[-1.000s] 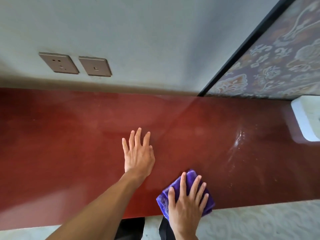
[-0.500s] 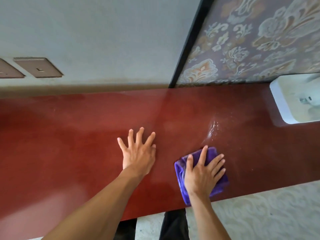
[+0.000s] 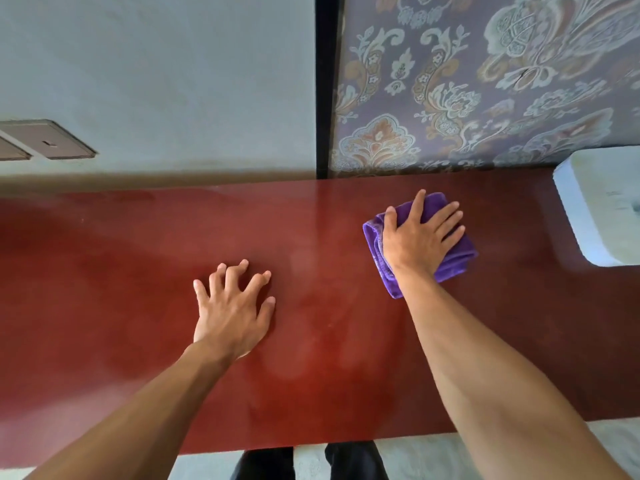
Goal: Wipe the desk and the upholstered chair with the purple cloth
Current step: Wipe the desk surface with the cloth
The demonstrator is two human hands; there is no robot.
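From my remote seat I look down on a glossy red-brown worktop (image 3: pixel 104 289) that runs left to right under the head camera. My right hand (image 3: pixel 420 244) lies palm down on the purple cloth (image 3: pixel 457 258), fingers straight and fanned wide, pressing it flat rather than gripping it. The cloth is folded into a thick pad and sits on the right part of the worktop, towards the far edge, with its layered folds showing at the left of the wrist. My left hand (image 3: pixel 232 306) holds nothing: its fingers are spread and arched, fingertips touching the bare surface near the middle, well apart from the cloth. At the far right a white rounded object (image 3: pixel 595 209) rests on the worktop, cut off by the frame. Behind stands a plain pale wall with two brown wall plates (image 3: pixel 48 140) at the left, a black vertical strip (image 3: pixel 323 84), and a floral patterned panel (image 3: pixel 485 81) on the right.
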